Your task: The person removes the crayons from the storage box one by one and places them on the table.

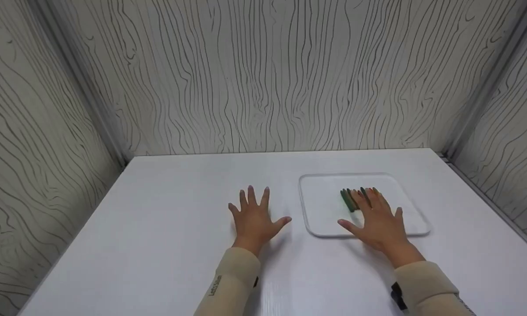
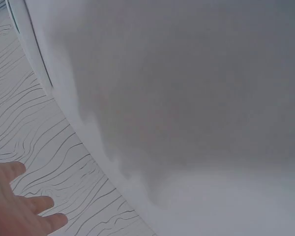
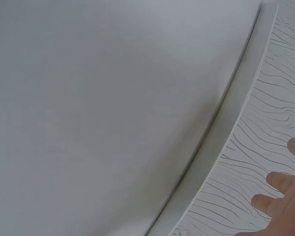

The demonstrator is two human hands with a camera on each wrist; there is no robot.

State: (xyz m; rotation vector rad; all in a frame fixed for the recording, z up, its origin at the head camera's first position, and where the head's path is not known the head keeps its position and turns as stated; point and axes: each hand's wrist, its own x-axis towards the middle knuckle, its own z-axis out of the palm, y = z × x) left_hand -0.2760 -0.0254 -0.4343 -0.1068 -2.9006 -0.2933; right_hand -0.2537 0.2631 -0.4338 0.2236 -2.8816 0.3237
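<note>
Green and brownish crayon-like sticks (image 1: 355, 198) lie on the white tray (image 1: 320, 210), half covered by the flat, straight fingers of the right hand (image 1: 379, 224), so their number is unclear. The left hand (image 1: 254, 219) rests spread on the counter (image 1: 158, 228), holding nothing. Both wrist views show only fingertips.

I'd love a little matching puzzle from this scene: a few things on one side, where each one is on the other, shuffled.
Things:
1. left hand
2. right hand
3. crayons
4. white tray

Places:
A. lying in the tray, partly under the fingers
B. flat on the bare white table, left of the tray
C. on the table, to the right of centre
D. spread flat over the tray

Pairs: 1-B, 2-D, 3-A, 4-C
</note>
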